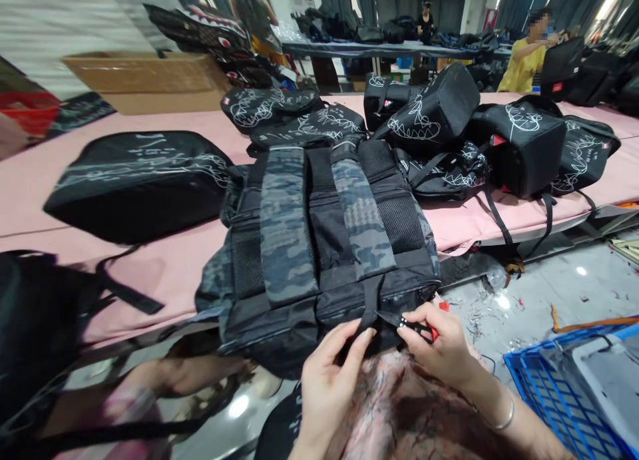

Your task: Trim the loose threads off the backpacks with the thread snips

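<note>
A black and grey camouflage backpack (287, 227) lies on the pink-covered table with its two shoulder straps facing up and its lower edge towards me. My left hand (332, 373) pinches a black webbing strap (371, 300) at the backpack's lower edge, thumb and fingers closed on it. In my right hand (442, 350) is a small pair of thread snips (407, 323) with dark blades and a bit of red on the handle. Its blades point left, and their tips are right beside the strap; whether they touch it I cannot tell.
Black backpacks with white line drawings (419, 114) are heaped behind and to the right. Another black bag (140, 187) lies left. A cardboard box (144, 80) stands at the back, a blue basket (574, 380) at lower right. A person (144, 393) sits close at left.
</note>
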A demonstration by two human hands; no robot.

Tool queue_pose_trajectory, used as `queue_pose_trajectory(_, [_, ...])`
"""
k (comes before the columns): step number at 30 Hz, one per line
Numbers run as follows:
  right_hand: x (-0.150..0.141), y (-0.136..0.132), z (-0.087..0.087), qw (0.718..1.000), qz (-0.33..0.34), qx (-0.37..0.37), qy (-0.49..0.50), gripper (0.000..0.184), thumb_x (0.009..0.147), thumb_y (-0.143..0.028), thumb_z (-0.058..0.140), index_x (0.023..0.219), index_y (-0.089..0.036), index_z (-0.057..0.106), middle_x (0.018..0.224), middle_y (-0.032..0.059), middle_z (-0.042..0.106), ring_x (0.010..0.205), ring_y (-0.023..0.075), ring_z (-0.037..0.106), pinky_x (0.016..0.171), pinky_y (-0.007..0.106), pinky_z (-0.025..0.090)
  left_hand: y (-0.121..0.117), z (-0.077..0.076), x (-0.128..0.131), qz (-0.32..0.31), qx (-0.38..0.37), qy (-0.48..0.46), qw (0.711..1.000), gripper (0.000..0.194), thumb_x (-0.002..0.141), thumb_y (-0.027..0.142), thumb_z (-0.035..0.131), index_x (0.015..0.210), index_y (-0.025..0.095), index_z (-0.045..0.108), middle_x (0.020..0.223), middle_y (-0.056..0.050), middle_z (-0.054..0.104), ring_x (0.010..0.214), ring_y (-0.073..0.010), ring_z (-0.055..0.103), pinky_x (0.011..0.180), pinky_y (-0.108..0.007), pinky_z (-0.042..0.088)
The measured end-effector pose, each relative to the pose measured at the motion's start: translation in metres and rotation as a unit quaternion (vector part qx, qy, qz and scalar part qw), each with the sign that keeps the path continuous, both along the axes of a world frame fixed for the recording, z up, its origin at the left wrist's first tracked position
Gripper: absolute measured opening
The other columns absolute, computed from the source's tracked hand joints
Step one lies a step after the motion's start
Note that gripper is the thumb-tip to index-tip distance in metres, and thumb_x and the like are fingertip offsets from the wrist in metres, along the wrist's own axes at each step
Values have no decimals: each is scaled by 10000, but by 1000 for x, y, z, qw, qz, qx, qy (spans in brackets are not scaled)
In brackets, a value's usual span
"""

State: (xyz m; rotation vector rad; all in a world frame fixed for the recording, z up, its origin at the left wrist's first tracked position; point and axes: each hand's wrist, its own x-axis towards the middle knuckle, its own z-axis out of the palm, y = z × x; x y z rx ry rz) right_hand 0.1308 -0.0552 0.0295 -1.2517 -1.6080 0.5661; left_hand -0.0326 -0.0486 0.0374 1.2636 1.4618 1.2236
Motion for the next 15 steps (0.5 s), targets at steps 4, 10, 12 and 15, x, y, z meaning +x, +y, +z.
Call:
queue_pose_trajectory(4, [-1,1,4,999,24,-19,-33,118,815,-279,544,820,-172,593,682,13,631,584,107,560,532,203,421,-1,0,-2,-19,28,27,999,164,643,314,688,766,216,732,800,-46,699,758,-211,616,751,-305,488])
queue_pose_trajectory(10, [-2,2,4,996,39,-73,42,104,811,-262,533,767,-172,560,539,-50,491,466,74,426,469,190,343,-6,-6,-6,23,41,80,996,181,645,324,693,788,214,705,766,-23,691,702,-183,612,689,-257,473])
queue_pose_trajectory(12, [-4,3,3,988,40,-122,89,128,850,-266,461,812,-171,538,525,-65,433,458,72,387,450,183,321,-8,-7,-5,45,53,101,992,160,635,322,705,750,213,684,698,-7,667,636,-164,588,637,-241,456])
queue_pose_trajectory(15, [-12,6,2,984,49,-138,97,144,856,-252,418,873,-169,534,608,-42,482,537,82,422,502,187,345,-9,-9,-1,51,142,144,978,52,662,255,680,694,219,662,648,-4,634,616,-160,562,634,-252,445])
